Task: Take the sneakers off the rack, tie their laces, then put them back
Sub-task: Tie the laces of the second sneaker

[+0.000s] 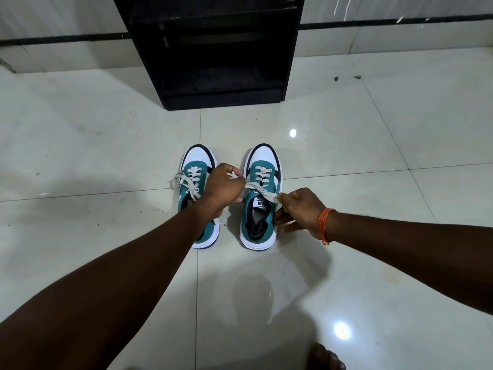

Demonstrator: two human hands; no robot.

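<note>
Two teal, white and black sneakers stand side by side on the floor, toes pointing toward the rack. The left sneaker (196,161) has a tied bow of cream laces. Over the right sneaker (262,209) both hands pull its cream laces (262,193) sideways. My left hand (222,188) grips one lace end between the two shoes and hides part of the left sneaker. My right hand (300,210), with an orange thread on the wrist, pinches the other lace end at the shoe's right side.
A black open shoe rack (216,100) stands on the floor straight ahead, its shelves dark with no shoes showing. Glossy pale tiles (373,145) spread all around. A wall with a black stripe runs behind. A foot (326,357) shows at the bottom edge.
</note>
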